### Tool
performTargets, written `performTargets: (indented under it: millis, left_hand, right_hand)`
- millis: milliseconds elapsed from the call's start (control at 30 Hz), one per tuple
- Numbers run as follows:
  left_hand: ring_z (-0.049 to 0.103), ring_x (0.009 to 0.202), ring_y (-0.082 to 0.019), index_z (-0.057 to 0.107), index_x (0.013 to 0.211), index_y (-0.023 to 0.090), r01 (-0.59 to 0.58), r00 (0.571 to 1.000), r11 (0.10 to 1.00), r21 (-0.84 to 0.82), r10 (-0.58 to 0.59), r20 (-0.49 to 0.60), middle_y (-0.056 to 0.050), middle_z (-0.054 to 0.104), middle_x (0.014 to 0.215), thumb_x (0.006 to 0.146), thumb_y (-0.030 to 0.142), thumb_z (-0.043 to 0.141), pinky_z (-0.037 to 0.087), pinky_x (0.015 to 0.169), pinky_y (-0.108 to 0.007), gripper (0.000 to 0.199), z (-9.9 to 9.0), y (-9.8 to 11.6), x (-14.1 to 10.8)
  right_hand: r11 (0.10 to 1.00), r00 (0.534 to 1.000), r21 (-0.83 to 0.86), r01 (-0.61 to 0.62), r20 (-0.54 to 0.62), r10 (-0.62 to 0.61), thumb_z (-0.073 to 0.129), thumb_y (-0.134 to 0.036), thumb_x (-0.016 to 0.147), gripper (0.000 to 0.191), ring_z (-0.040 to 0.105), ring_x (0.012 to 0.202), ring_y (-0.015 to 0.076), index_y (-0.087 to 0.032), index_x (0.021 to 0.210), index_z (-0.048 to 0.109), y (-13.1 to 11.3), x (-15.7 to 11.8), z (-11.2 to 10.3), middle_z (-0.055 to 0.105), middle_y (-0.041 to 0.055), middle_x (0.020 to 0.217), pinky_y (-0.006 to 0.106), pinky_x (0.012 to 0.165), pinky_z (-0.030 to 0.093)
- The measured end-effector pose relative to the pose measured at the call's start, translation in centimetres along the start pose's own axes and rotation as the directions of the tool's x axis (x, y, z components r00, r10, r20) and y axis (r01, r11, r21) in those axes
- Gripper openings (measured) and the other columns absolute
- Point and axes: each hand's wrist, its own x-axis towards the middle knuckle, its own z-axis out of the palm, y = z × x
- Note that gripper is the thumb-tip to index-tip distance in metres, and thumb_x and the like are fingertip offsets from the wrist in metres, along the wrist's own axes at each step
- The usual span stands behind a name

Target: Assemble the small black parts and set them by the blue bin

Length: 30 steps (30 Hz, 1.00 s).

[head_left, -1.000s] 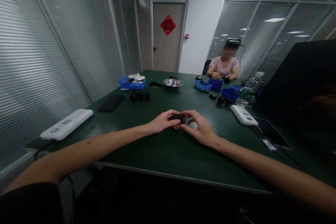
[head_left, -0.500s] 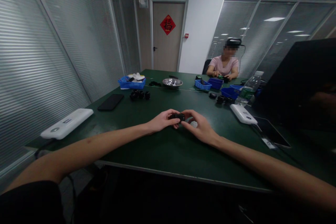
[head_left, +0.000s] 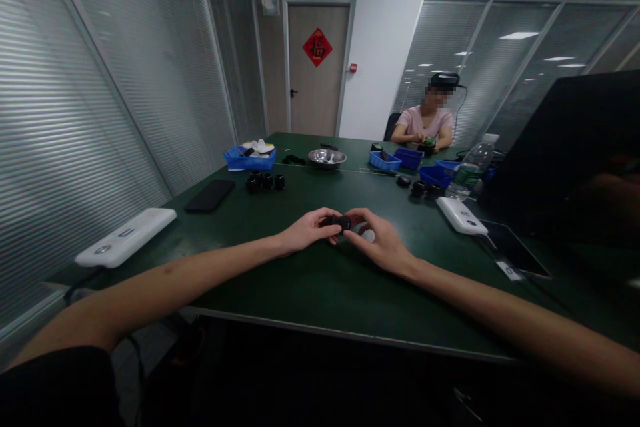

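Note:
Over the middle of the green table (head_left: 300, 287), my left hand (head_left: 311, 229) is closed on a small black cylindrical part (head_left: 342, 223). My right hand (head_left: 376, 240) grips the right end of the same part between thumb and fingers. A small whitish thing (head_left: 369, 235) shows behind the right thumb; what it is cannot be made out. Several black cylindrical parts (head_left: 268, 181) stand on the table beyond my left hand. More black parts (head_left: 419, 189) lie beyond my right hand.
A blue basket (head_left: 250, 160), a metal bowl (head_left: 327, 159) and blue bins (head_left: 384, 161) stand farther back. Phone (head_left: 210, 195) and white power bank (head_left: 126, 237) lie left; bottle (head_left: 470, 170), another power bank (head_left: 461, 215) and a large dark panel (head_left: 565, 147) are right. A person (head_left: 425, 123) sits opposite.
Both hands keep nearly the same hold on the black part. The view has shifted slightly. The person opposite has moved one hand nearer the other.

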Motion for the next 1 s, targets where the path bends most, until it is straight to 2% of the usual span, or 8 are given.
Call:
performTargets:
  millis: [133, 300, 367, 433, 533, 800, 900, 1000]
  left_hand:
    - [0.068, 0.082, -0.015, 0.058, 0.127, 0.011, 0.019, 1.0, 1.0, 0.009, -0.019, 0.011, -0.009, 0.066, 0.108, 0.086, 0.036, 0.079, 0.053, 0.088, -0.037, 0.052, -0.03, 0.0, -0.11]
    - [0.068, 0.082, -0.015, 0.058, 0.127, 0.009, 0.018, 0.999, 1.0, 0.012, -0.018, 0.028, -0.009, 0.067, 0.105, 0.086, 0.037, 0.079, 0.053, 0.088, -0.037, 0.054, -0.1, -0.32, 0.07]
    - [0.068, 0.082, -0.015, 0.059, 0.125, 0.009, 0.0, 1.0, 1.0, 0.009, -0.001, 0.026, -0.01, 0.067, 0.107, 0.085, 0.037, 0.079, 0.053, 0.087, -0.036, 0.053, -0.08, -0.33, 0.11]
    - [0.068, 0.083, -0.015, 0.06, 0.125, 0.01, -0.01, 1.0, 1.0, 0.01, 0.01, 0.015, -0.01, 0.067, 0.108, 0.085, 0.037, 0.08, 0.053, 0.086, -0.036, 0.052, -0.01, -0.23, 0.09]
    - [0.068, 0.082, -0.015, 0.06, 0.125, 0.01, -0.005, 1.0, 1.0, -0.002, 0.005, -0.012, -0.008, 0.067, 0.106, 0.084, 0.036, 0.08, 0.053, 0.086, -0.036, 0.052, 0.13, 0.04, -0.06]
    - [0.069, 0.082, -0.015, 0.059, 0.125, 0.008, 0.027, 1.0, 0.999, -0.026, -0.027, -0.005, -0.008, 0.069, 0.1, 0.084, 0.035, 0.081, 0.053, 0.089, -0.037, 0.054, 0.23, 0.1, -0.16]
    - [0.069, 0.083, -0.016, 0.059, 0.125, 0.009, 0.025, 1.0, 1.0, -0.019, -0.025, -0.015, -0.009, 0.069, 0.104, 0.084, 0.034, 0.081, 0.053, 0.088, -0.037, 0.053, 0.17, 0.03, -0.07]
    - [0.068, 0.084, -0.016, 0.061, 0.124, 0.01, 0.014, 1.0, 1.0, 0.001, -0.014, -0.022, -0.009, 0.068, 0.107, 0.084, 0.034, 0.08, 0.053, 0.088, -0.037, 0.05, 0.16, 0.18, -0.12]
  right_hand:
    - [0.995, 0.996, -0.061, 0.08, -0.02, -0.081, 0.068, -0.034, 0.095, 0.033, 0.064, 0.103, 0.0258, -0.024, 0.124, 0.057, 0.31, -0.1, 0.02, 0.064, 0.009, 0.116, 0.043, 0.083, 0.059]
    - [0.981, 0.985, -0.093, 0.169, -0.017, -0.172, 0.065, -0.025, 0.095, 0.03, 0.061, 0.107, 0.0258, -0.024, 0.123, 0.057, 0.06, -0.12, 0.17, 0.06, 0.0107, 0.123, 0.043, 0.086, 0.058]
    - [0.987, 0.988, -0.074, 0.143, -0.04, -0.146, 0.068, -0.029, 0.094, 0.037, 0.062, 0.108, 0.0265, -0.024, 0.128, 0.055, -0.03, -0.07, 0.15, 0.061, 0.0109, 0.123, 0.044, 0.087, 0.058]
    - [0.997, 0.996, -0.031, 0.068, -0.052, -0.07, 0.068, -0.036, 0.094, 0.041, 0.065, 0.104, 0.0259, -0.023, 0.131, 0.054, -0.01, -0.01, 0.07, 0.064, 0.0102, 0.12, 0.043, 0.084, 0.059]
    - [0.999, 0.999, 0.016, -0.03, -0.016, 0.03, 0.064, -0.039, 0.098, 0.033, 0.068, 0.096, 0.0228, -0.023, 0.126, 0.057, 0.13, 0.03, -0.05, 0.068, 0.0078, 0.114, 0.039, 0.08, 0.059]
    - [0.989, 0.989, -0.041, 0.143, -0.03, -0.145, 0.067, -0.027, 0.094, 0.03, 0.062, 0.103, 0.0245, -0.023, 0.122, 0.059, 0.27, -0.14, 0.1, 0.061, 0.01, 0.12, 0.041, 0.085, 0.058]
    - [0.996, 0.995, -0.018, 0.086, -0.042, -0.087, 0.068, -0.032, 0.095, 0.036, 0.063, 0.106, 0.0251, -0.023, 0.128, 0.056, 0.28, -0.09, 0.11, 0.063, 0.0098, 0.119, 0.041, 0.083, 0.059]
    - [1.0, 1.0, -0.016, -0.003, -0.007, 0.003, 0.065, -0.038, 0.097, 0.037, 0.066, 0.1, 0.0241, -0.023, 0.129, 0.056, 0.4, -0.06, 0.02, 0.067, 0.0084, 0.114, 0.039, 0.078, 0.059]
